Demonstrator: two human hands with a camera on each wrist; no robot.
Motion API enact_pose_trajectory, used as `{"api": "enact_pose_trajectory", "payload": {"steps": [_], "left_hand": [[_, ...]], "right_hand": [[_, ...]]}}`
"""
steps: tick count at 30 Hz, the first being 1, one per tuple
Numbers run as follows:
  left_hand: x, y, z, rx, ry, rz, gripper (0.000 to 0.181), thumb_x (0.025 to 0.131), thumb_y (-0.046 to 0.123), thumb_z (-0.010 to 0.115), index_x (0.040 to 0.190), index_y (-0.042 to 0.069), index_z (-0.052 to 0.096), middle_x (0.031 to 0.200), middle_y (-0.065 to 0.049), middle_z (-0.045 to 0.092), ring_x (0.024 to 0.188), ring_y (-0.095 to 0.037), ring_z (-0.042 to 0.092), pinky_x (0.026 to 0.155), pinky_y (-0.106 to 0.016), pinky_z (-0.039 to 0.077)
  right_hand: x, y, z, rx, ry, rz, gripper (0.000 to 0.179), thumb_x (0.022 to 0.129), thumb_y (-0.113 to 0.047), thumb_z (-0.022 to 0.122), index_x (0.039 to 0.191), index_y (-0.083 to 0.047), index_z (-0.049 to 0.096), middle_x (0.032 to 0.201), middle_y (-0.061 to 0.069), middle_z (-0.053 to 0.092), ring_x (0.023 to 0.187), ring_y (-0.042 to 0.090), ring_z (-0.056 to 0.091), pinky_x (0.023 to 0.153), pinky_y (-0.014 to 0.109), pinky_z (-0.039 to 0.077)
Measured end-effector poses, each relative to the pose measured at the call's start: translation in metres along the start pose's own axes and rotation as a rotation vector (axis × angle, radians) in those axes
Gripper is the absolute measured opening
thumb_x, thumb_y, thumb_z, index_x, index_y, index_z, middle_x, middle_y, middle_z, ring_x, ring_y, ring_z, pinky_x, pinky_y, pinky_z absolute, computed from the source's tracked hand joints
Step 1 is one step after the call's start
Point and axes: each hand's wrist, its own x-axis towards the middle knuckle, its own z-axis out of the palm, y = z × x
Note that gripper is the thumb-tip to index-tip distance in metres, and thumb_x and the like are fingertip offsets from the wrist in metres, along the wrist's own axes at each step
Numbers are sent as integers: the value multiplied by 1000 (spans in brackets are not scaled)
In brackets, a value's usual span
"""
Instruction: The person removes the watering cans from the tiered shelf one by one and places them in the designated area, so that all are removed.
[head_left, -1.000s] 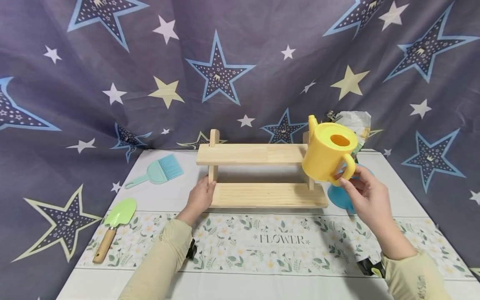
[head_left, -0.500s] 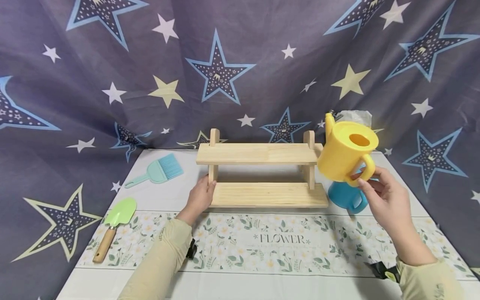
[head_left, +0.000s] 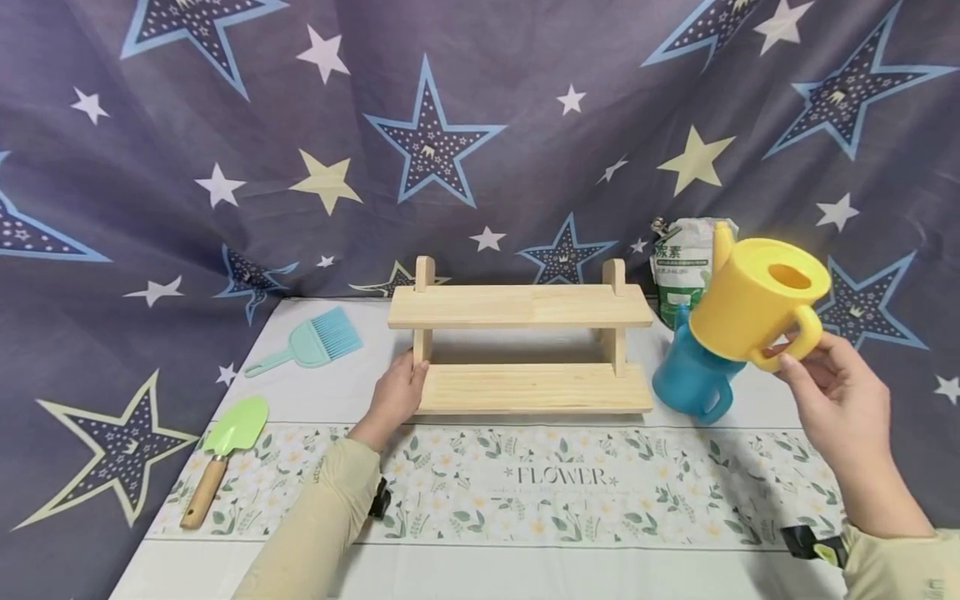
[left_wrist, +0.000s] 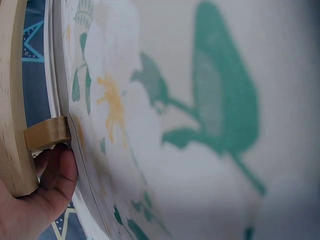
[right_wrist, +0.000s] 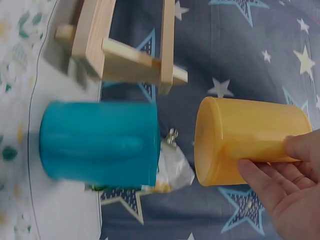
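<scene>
My right hand (head_left: 847, 400) grips the handle of a yellow watering can (head_left: 750, 300), held in the air with its spout up at the left. Below it on the table stands a blue watering can (head_left: 690, 379), partly hidden by the yellow one; the right wrist view shows a gap between the yellow can (right_wrist: 250, 135) and the blue can (right_wrist: 100, 145). At the left end of a two-tier wooden shelf (head_left: 525, 390), my left hand (head_left: 397, 392) holds the lower board's end near the upright. In the left wrist view its fingers curl under the wood (left_wrist: 12, 100).
A light blue brush and dustpan (head_left: 311, 346) lies at the back left. In front of it is a green trowel (head_left: 228, 450) with a wooden handle. A clipped white and green bag (head_left: 678, 267) stands behind the cans. Starry cloth (head_left: 480, 225) hangs behind the table.
The yellow watering can has moved right in my right hand, uncovering the shelf's right end and more of the blue can and bag. My left hand stays on the shelf.
</scene>
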Motion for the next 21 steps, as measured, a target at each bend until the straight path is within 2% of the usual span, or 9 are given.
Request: {"api": "enact_pose_trajectory", "payload": {"steps": [6, 15, 18, 21], "left_hand": [[0, 0, -1, -4, -3, 0, 51, 107, 29, 37, 146, -3, 37, 138, -23, 47, 126, -41, 48, 104, -56, 37], [0, 0, 0, 10, -14, -2, 51, 107, 30, 35, 148, 0, 34, 139, -21, 47, 128, -38, 47, 105, -55, 37], [0, 0, 0, 14, -14, 0, 51, 107, 30, 35, 148, 0, 34, 139, -21, 46, 128, -38, 47, 105, -55, 37], [0, 0, 1, 13, -15, -7, 51, 107, 31, 35, 148, 0, 34, 139, -20, 46, 128, -38, 47, 106, -54, 37]], "right_hand": [[1, 14, -12, -109, 52, 42, 36, 96, -2, 60, 132, 1, 54, 101, -27, 52, 86, -21, 51, 77, 0, 41], [3, 40, -21, -131, 87, 119, 39, 99, -5, 56, 137, -1, 50, 100, -29, 48, 85, -22, 48, 77, -1, 40], [4, 46, -22, -157, 101, 154, 39, 100, -8, 55, 138, -4, 49, 104, -25, 51, 89, -20, 49, 81, 2, 42], [3, 51, -23, -212, 115, 207, 39, 101, -11, 54, 140, -8, 48, 115, -10, 58, 97, -17, 51, 88, 9, 45]]}}
